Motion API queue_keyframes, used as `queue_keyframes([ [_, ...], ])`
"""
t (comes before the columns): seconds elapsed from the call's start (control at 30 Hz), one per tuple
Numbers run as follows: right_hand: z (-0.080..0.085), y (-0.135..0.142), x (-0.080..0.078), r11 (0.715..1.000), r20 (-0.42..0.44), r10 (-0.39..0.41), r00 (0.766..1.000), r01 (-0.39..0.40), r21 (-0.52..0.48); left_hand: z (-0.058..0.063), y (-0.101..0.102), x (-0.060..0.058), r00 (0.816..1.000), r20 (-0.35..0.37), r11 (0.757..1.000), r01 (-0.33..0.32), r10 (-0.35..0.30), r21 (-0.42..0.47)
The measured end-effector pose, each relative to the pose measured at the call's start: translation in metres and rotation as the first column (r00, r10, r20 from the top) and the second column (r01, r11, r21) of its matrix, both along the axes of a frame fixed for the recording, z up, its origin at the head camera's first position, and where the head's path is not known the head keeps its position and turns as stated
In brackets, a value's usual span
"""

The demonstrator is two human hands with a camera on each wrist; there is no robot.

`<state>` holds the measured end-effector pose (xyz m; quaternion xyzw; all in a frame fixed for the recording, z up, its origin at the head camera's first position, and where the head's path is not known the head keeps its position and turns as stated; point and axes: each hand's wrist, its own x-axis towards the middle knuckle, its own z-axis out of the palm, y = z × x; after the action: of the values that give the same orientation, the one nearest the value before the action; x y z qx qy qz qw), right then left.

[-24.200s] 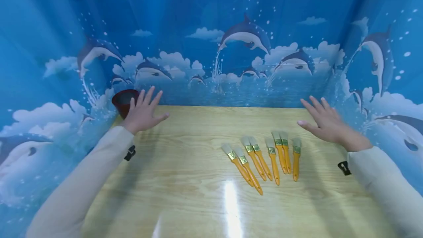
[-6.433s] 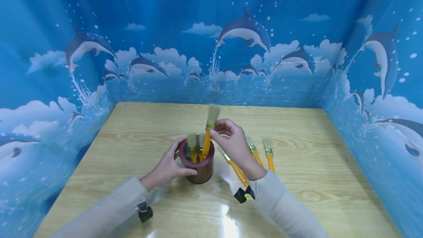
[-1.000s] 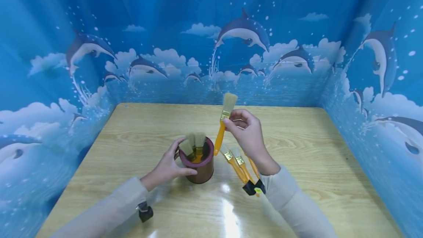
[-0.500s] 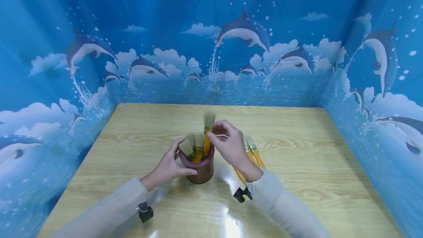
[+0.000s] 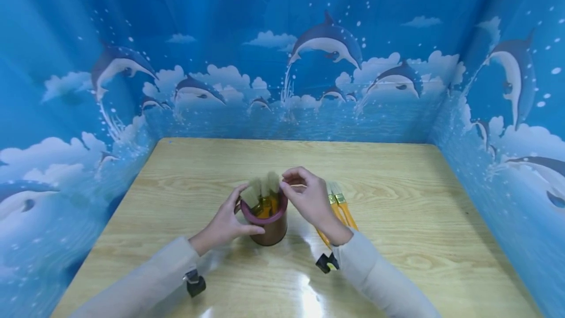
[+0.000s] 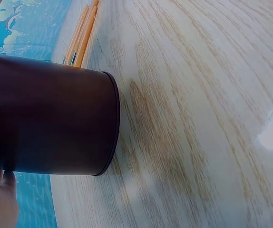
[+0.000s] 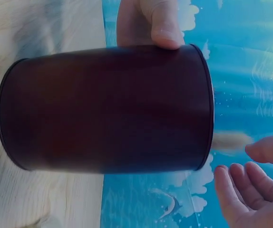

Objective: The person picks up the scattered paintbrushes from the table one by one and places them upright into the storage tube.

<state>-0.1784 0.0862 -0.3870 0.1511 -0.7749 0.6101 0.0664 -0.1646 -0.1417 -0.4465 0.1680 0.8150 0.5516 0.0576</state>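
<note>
Both hands are set about one vessel: by the left hand (image 5: 226,225), the dark red-brown cylindrical cup (image 5: 271,233) is gripped on its left side, fingers curled round the far-left edge, thumb laid across the near wall. By the right hand (image 5: 310,201) nothing is seen to be held, its fingers half bent and the thumb parted from them! Just beside that thumb, a blurred pale-bristled paintbrush (image 5: 273,184) is stood head-up in the cup among others; whether it is touched cannot be told.

Now the relation that counts: loose orange-handled paintbrushes with brass-coloured ferrules (image 5: 340,198) are laid on the pale wood-grain table (image 5: 190,175), right of the cup and just right of the right hand. Between cup and loose brushes the right hand is placed, so they are far more easily reached by it than by the left. Their long axes are slanted, bristles pointed far and slightly left, handles angled near and right. One further orange handle (image 5: 323,238) is glimpsed left of the right wrist, its bristle end hidden.
</note>
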Motion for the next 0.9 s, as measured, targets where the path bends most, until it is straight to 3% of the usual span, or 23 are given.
queue_keyframes([
  [0.23,-0.008,0.022,-0.009,0.998,0.027,-0.055,0.998,0.053,0.042,0.002,0.001,0.001,1.0,0.03,1.0,-0.009,0.008,0.008],
  [0.37,-0.014,0.04,-0.014,0.994,0.096,-0.089,0.991,0.083,0.064,0.003,0.001,0.001,0.998,0.054,1.0,-0.016,0.017,-0.004],
  [0.6,-0.029,0.07,-0.017,0.988,0.26,-0.137,0.956,0.115,0.098,0.005,0.002,0.001,0.998,0.063,1.0,-0.019,0.019,-0.008],
  [0.9,-0.054,0.103,-0.02,0.961,0.329,-0.255,0.909,0.199,0.194,0.003,0.001,0.001,0.999,0.052,1.0,-0.01,0.01,-0.003],
])
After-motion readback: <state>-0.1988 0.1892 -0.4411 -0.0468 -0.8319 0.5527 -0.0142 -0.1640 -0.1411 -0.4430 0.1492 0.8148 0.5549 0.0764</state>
